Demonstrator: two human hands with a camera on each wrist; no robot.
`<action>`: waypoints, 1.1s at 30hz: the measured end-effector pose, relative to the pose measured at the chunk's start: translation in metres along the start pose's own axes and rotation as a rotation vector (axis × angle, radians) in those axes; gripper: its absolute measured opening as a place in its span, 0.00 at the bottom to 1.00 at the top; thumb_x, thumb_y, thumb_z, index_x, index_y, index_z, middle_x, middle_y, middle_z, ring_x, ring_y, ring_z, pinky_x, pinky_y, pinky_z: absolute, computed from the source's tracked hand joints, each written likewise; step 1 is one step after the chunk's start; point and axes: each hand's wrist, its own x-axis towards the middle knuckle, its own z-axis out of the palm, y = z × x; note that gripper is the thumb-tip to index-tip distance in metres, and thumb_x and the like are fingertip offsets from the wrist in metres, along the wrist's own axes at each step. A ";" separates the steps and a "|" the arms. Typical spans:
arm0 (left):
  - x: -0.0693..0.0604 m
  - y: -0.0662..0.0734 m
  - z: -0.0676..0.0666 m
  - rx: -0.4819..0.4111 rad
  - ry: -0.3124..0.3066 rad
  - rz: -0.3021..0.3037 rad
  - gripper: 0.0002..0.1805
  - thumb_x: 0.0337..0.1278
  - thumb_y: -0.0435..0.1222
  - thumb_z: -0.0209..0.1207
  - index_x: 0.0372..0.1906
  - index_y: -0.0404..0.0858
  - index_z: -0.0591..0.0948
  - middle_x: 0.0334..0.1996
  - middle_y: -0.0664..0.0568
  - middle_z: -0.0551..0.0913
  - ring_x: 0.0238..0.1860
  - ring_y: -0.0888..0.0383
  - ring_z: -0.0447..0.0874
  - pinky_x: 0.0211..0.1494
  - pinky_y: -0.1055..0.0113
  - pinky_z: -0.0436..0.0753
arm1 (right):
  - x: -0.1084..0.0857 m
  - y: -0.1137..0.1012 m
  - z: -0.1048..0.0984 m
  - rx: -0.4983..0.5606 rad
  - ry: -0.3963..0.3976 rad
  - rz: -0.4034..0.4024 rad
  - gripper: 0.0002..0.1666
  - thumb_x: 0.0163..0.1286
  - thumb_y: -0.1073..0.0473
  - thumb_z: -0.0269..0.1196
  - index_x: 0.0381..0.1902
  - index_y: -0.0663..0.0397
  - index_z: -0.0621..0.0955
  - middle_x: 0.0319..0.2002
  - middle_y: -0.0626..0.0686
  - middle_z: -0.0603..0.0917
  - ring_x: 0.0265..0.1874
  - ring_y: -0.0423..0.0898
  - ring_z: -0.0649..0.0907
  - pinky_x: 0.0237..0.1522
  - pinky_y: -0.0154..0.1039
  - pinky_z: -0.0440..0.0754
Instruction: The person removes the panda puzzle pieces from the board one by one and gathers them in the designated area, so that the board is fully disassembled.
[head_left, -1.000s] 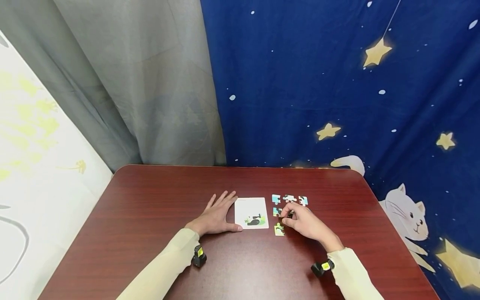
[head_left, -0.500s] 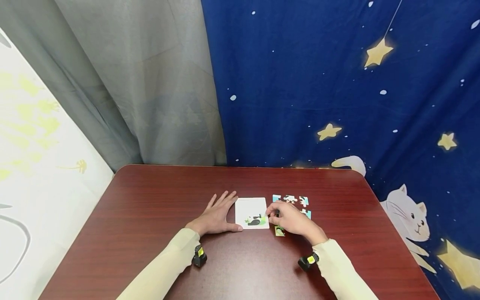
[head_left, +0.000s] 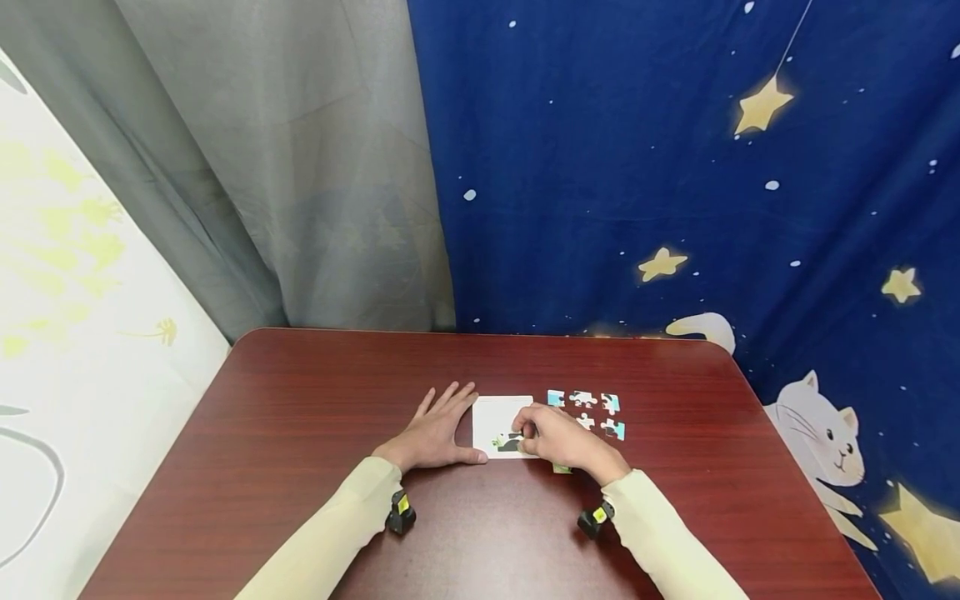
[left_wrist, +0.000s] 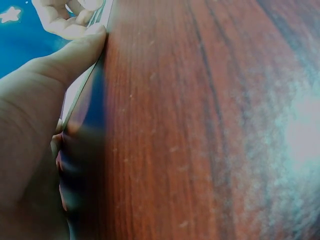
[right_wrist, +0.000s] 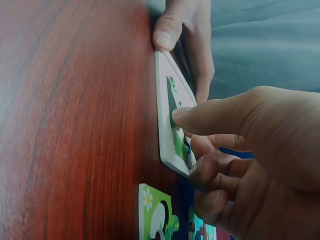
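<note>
A square white puzzle board (head_left: 491, 410), with a panda and green leaves in its lower part, lies flat on the table. My left hand (head_left: 435, 435) rests beside it, fingers spread and thumb tip at its lower left corner. My right hand (head_left: 566, 437) is over the board's right half, thumb and index finger together in a pinch low on the picture. The puzzle piece between them is mostly covered by the fingers. In the right wrist view, the thumb (right_wrist: 215, 117) reaches onto the picture and the other fingers curl. The left thumb (left_wrist: 75, 57) presses the board's edge.
Several loose puzzle pieces, one a blue-and-white piece (head_left: 612, 429), lie right of the board. A green piece with a flower (right_wrist: 154, 210) lies near the board's lower right corner, partly under my right hand. The dark red table (head_left: 337, 375) ends at a curtain.
My right hand has moved left from among the loose pieces, past the board's right edge, onto the picture, fingers still pinched. The left hand has stayed in place.
</note>
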 end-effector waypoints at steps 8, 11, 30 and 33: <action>-0.001 0.004 -0.004 0.039 -0.021 -0.015 0.62 0.55 0.66 0.71 0.86 0.39 0.59 0.88 0.48 0.53 0.90 0.43 0.43 0.89 0.35 0.39 | 0.001 -0.006 0.002 -0.006 -0.005 0.038 0.09 0.67 0.62 0.73 0.44 0.50 0.85 0.33 0.44 0.82 0.31 0.39 0.78 0.38 0.36 0.77; 0.000 0.003 -0.003 0.031 -0.017 -0.017 0.62 0.55 0.65 0.71 0.86 0.39 0.58 0.88 0.48 0.52 0.90 0.43 0.42 0.88 0.35 0.39 | 0.001 -0.007 0.003 0.004 -0.008 0.051 0.10 0.67 0.61 0.74 0.44 0.50 0.84 0.34 0.44 0.82 0.32 0.39 0.78 0.39 0.36 0.77; 0.001 0.001 0.000 0.053 -0.021 -0.028 0.62 0.55 0.66 0.70 0.86 0.40 0.58 0.89 0.49 0.52 0.90 0.45 0.43 0.89 0.36 0.40 | -0.001 0.001 0.004 0.175 0.001 0.024 0.10 0.70 0.64 0.71 0.39 0.51 0.78 0.34 0.47 0.81 0.30 0.38 0.78 0.36 0.32 0.77; 0.001 0.002 -0.002 0.065 -0.026 -0.034 0.62 0.55 0.68 0.69 0.86 0.42 0.57 0.89 0.51 0.52 0.90 0.46 0.43 0.89 0.37 0.40 | -0.004 0.001 0.003 0.214 0.001 0.000 0.07 0.73 0.64 0.68 0.38 0.51 0.79 0.32 0.46 0.82 0.29 0.37 0.78 0.35 0.32 0.77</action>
